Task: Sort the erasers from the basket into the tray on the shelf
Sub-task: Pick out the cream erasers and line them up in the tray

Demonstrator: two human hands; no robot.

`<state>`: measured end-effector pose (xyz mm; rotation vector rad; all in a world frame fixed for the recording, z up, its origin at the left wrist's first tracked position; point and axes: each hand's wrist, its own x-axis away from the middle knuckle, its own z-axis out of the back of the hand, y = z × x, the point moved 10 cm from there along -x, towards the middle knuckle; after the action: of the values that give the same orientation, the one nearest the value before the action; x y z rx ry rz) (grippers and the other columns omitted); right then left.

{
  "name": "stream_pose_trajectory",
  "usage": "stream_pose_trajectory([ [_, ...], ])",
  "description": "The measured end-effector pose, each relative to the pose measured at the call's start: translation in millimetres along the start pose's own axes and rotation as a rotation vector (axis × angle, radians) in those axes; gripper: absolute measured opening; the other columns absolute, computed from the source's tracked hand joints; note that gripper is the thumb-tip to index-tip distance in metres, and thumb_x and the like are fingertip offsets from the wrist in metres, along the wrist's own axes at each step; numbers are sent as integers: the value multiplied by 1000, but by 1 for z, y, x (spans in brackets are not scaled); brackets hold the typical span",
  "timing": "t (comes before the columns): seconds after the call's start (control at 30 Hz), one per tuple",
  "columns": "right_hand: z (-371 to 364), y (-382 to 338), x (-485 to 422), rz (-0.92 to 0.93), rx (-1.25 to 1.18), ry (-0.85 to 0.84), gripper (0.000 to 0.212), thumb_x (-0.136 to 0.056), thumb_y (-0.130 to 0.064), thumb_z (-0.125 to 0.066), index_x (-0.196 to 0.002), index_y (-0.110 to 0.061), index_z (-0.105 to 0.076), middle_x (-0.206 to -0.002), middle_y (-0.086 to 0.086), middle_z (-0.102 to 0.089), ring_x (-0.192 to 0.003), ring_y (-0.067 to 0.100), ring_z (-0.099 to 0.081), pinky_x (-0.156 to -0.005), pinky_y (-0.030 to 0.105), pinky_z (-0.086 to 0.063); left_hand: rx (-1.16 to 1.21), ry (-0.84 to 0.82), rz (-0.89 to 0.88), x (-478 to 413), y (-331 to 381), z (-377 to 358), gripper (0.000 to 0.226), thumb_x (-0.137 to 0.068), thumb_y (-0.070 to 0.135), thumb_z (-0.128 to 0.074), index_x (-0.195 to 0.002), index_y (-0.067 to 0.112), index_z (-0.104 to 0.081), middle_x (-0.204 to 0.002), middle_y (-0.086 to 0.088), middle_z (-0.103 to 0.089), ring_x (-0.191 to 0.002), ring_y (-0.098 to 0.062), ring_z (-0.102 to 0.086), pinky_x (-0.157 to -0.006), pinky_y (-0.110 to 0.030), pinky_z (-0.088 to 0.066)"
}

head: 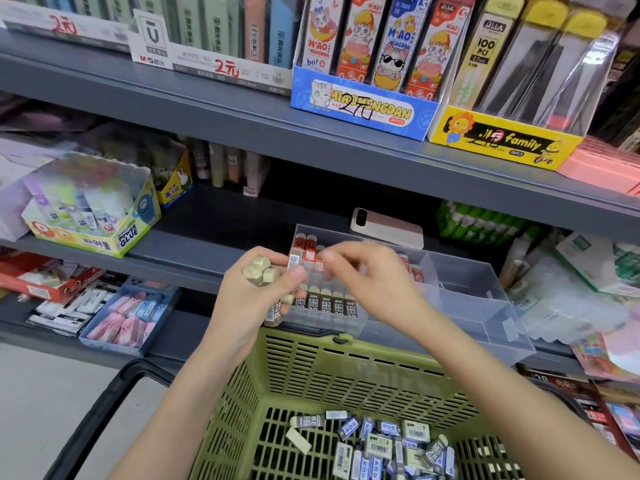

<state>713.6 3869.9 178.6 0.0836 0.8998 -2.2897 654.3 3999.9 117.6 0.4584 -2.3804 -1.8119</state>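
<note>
Over the green plastic basket (311, 344), the left hand (252, 296) clutches brown-sleeved beige erasers (261, 270); the right hand (374, 282), blurred, grip untellable, screens the clear plastic tray (485, 306).

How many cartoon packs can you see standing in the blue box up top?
4 cartoon packs, side by side in the blue box on the top shelf: far left, second, third, far right. More may hide behind.

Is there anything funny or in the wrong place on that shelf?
Yes. A phone lies flat on the shelf behind the clear tray, so it looks left there, not for sale. In the basket, one eraser looks bare, without a printed sleeve.
</note>
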Motion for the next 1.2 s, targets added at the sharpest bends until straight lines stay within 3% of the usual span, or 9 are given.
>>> stream_pose_trajectory([
  [0.07,-10,-8,0,-110,-337,-98,16,-92,-33,-56,-89,-23,-69,-75,-4,-70,-62,-1,-58,-61,13,-42,-18,-25,-8,0,1,-3,20,-63,32,-78,-80,26,-68,-80,-11,-73,-69,-20,-70,-48,-22,-50],
  [0.17,-20,-11,0,-208,-412,-165,9,-86,-25,-66,-86,-17,-70,-70,-3,-67,-58,0,-57,-56,14,-43,-71,-68,-22,1,1,-8,25,-62,30,-79,-83,22,-68,-76,-9,-71,-67,-19,-69,-47,-22,-49],
  [0.3,-11,3,-1,-352,-622,-55,8,-84,-7,-61,-78,-12,-64,-62,-1,-63,-55,6,-54,-54,21,-43,58,-25,-16,-4,-1,1,18,-69,26,-75,-82,17,-67,-70,-15,-68,-52,-16,-58,-46,-21,-45],
  [0.4,-17,1,2,-325,-590,-151,18,-78,4,-61,-78,-14,-58,-64,0,-60,-57,12,-50,-62,27,-43,108,24,-17,-6,-2,11,20,-69,29,-78,-80,17,-67,-68,-15,-67,-53,-18,-56,-46,-21,-45],
  [0.53,-41,-9,8,-260,-480,-358,34,-73,7,-67,-98,-13,-56,-67,-4,-58,-65,14,-49,-69,29,-43,90,33,-18,-6,-2,10,16,-67,26,-77,-76,19,-66,-66,-8,-66,-57,-14,-61,-49,-22,-49],
  [0.7,-45,-13,2,-214,-495,-371,53,-72,9,-63,-105,-32,-59,-77,8,-56,-59,14,-54,-56,23,-47,93,52,-16,-5,-2,11,26,-66,36,-75,-79,16,-65,-63,-9,-64,-56,-14,-59,-50,-21,-48],
  [0.9,-47,28,-6,-466,-577,-167,33,-78,9,-63,-103,-11,-55,-74,18,-61,-58,21,-64,-66,36,-59,219,282,152,-7,-26,36,40,-69,50,-67,-90,17,-60,-70,1,-68,-65,-9,-65,-58,-21,-53],
  [1.07,-74,35,-4,-482,-424,-136,16,-86,-4,-61,-99,-12,-65,-66,1,-64,-57,15,-65,-75,44,-58,768,393,330,-8,-51,41,7,-93,7,-54,-87,3,-56,-73,-13,-65,-62,-19,-67,-57,-28,-55],
  [1.2,-78,37,-5,-474,-379,-123,18,-84,-6,-67,-99,-16,-64,-65,1,-64,-54,14,-65,-73,43,-58,858,355,301,-12,-48,41,10,-93,-4,-46,-101,-2,-52,-79,-20,-73,-78,-29,-73,-62,-35,-59],
])
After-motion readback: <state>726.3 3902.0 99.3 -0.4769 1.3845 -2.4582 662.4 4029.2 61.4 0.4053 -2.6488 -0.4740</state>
